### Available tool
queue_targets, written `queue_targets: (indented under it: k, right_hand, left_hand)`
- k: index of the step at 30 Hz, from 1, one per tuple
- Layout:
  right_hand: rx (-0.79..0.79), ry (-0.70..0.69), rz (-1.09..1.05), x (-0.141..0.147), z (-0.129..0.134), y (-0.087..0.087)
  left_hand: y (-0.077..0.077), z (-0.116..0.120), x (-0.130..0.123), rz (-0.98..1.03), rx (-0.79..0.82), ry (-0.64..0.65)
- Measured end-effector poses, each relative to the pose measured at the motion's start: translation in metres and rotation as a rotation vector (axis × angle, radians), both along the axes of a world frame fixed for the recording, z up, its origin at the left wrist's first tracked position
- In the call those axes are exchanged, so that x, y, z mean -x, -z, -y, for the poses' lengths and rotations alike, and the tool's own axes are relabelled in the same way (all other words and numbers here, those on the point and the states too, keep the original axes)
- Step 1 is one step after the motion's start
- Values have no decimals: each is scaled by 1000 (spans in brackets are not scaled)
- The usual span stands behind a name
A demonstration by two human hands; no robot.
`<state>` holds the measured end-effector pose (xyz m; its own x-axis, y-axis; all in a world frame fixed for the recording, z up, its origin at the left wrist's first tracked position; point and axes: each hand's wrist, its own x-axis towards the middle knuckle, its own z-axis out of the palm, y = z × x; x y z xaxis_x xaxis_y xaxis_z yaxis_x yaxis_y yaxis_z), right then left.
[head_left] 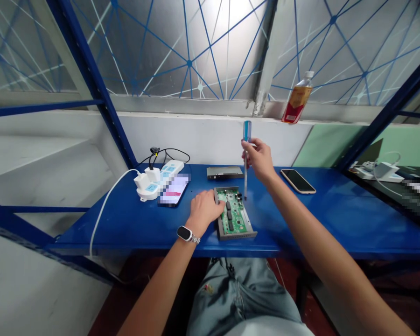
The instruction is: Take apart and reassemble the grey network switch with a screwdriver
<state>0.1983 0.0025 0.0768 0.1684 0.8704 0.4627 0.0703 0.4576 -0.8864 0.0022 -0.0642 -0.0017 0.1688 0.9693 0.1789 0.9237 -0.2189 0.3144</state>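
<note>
Clock centre: the open metal case (237, 236), lying on the blue desk (136, 233) right in front of me, 12 pointing away from my body.
Circuit board: the green circuit board (238, 220) sits face up inside the case, dark chips in a row along its middle.
My left hand: the left hand (205, 206) is closed over the case's wall at 9 to 10 o'clock, thumb reaching over the rim onto the board's edge.
My right hand: the right hand (261, 158), at 1 o'clock, pinches the screwdriver (247, 131) by its shaft, just under the blue handle.
Screwdriver: near upright, tip down by the case's 1 o'clock side; I cannot tell whether it touches anything.
Flat metal piece: the grey metal piece (225, 173) lies at 12, just beyond the case.
Phones: the lit phone (178, 190) lies at 10 o'clock, the dark phone (298, 181) at 2.
Power strip: the white power strip (173, 167) lies at 10, beside the lit phone, plugs in it.
Bottle: the bottle (297, 100) stands on the window ledge at 1.
</note>
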Motion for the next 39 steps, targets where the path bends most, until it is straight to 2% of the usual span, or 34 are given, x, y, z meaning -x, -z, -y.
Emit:
queue_targets:
  k: [3,6,9,11,14,18,20,22,23,25,27,30,32,35,39]
  right_hand:
    - [288,29,245,-38,9,16]
    - [497,79,610,-67,20,49]
    - [506,136,955,-78,28,78]
    - [494,158,1117,-77,32,90]
    - [529,179,1249,-71,37,94]
    - [569,230,1339,-65,38,85]
    - [517,305,1368,-62,30,78]
    - [343,375,1369,-56,15,72]
    - [261,358,1380,-52,4,70]
    - [162,224,1420,-42,-20,69]
    - [226,109,1403,-29,-43,72]
    - [291,74,1364,-15,-66,79]
    - [280,87,1340,-12,-71,82]
    - [210,169,1248,-20,-64,80]
    - [5,370,767,-41,-43,69]
  left_hand:
    - [-7,-12,1,-42,39,-18]
    - [-13,-29,0,-95,85,-21]
    - [-15,-41,-2,-144,101,-21]
    - [-14,-43,-2,-148,99,-27]
    - [-12,-40,-2,-121,88,-44]
    - [-9,-37,-3,-89,56,-51]
    - [-5,-38,-3,-62,30,-54]
    - [-2,-40,-2,-31,-2,-60]
    - [0,-41,-1,-15,-20,-65]
    - [2,-44,3,26,-55,-73]
    - [4,-48,9,77,-87,-82]
    - [6,-57,20,176,-110,-111]
    - [8,-63,25,267,-90,-142]
    - [10,-70,27,454,-57,-183]
    - [13,-72,21,698,-88,-173]
